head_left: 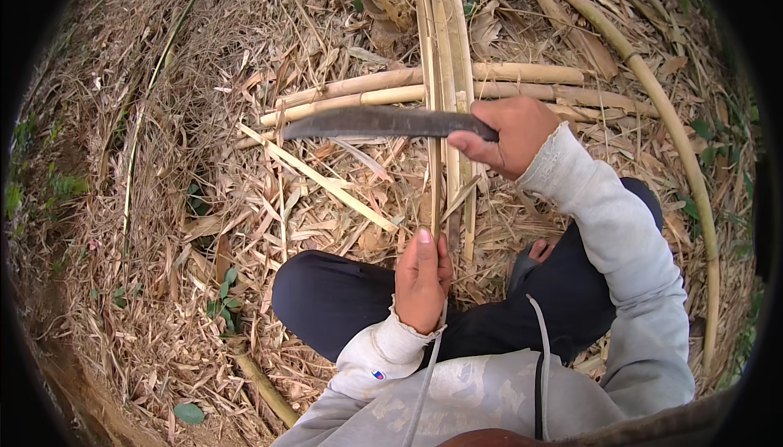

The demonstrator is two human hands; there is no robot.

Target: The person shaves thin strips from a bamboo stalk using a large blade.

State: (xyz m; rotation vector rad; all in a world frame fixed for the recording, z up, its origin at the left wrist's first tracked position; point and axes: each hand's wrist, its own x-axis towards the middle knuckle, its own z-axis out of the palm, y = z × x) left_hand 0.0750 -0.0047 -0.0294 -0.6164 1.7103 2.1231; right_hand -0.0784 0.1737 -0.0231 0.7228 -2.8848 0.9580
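lower centre: left hand (422, 280) closed around near ends of split bamboo strips (444, 80), steadied upright for cutting | centre right: right hand (512, 133) clenched on knife (383, 121), blade held level across strips | upper frame: bamboo poles (383, 88) laid on leaf litter

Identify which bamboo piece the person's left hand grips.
The left hand grips the upright split bamboo strips running away from the knees; the round bamboo poles lie crosswise beyond, untouched. The right hand holds a dark blade.

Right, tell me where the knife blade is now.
In the head view, the knife blade is upper centre, held level by the right hand, pointing to the person's left across the upright bamboo strips.
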